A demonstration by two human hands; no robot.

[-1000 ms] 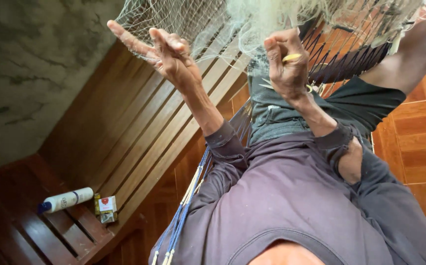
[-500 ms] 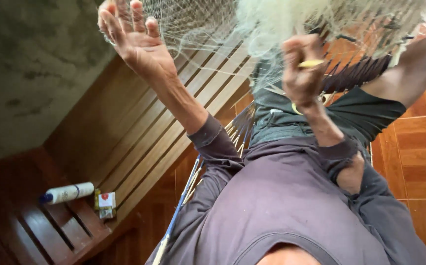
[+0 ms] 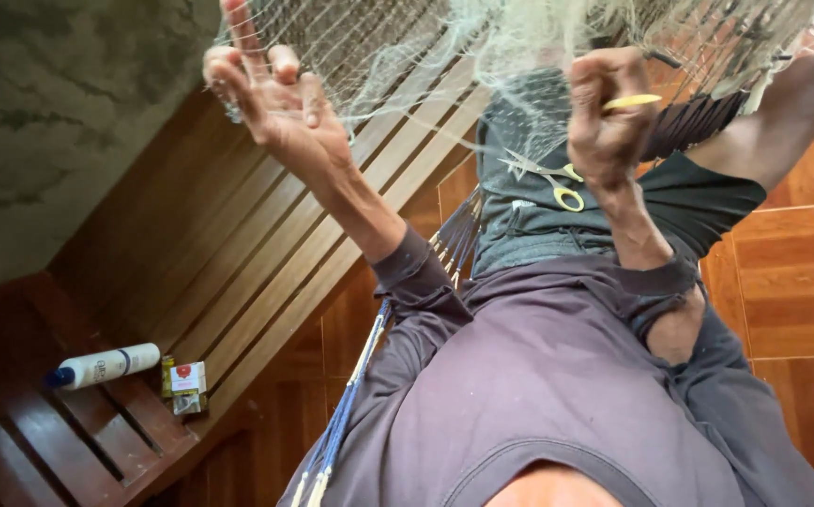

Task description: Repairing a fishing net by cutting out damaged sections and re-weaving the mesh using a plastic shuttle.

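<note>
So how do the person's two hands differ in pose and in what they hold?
The left hand is open, fingers spread into the pale fishing net; the right hand is closed in a fist. The left hand holds no tool; the right hand grips a thin yellow tool. Both are raised at the net.

Left hand [image 3: 280,103] spread in pale net [image 3: 407,47], right hand [image 3: 608,117] around yellow needle [image 3: 634,99].

Net [image 3: 407,56] blocks ahead; open gap between hands, seemingly.
</note>
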